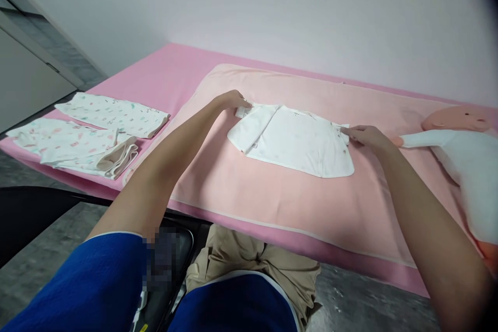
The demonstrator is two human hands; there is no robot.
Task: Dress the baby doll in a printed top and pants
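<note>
A small white baby shirt [293, 137] lies spread on a light pink blanket [249, 194]. At its left end, my left hand [232, 99] pinches the sleeve by the cuff. My right hand [368, 136] grips the other sleeve's end on the right side, thumb and fingers closed together. Small snaps or marks show along the shirt's edges. Both arms reach forward over the blanket, one to each side of the shirt.
Folded printed baby clothes [112, 114] and another folded printed garment with beige trim [73, 145] lie on the pink sheet [163, 70] at left. A baby doll in white [474, 176] lies at right. A white wall [295, 15] stands behind.
</note>
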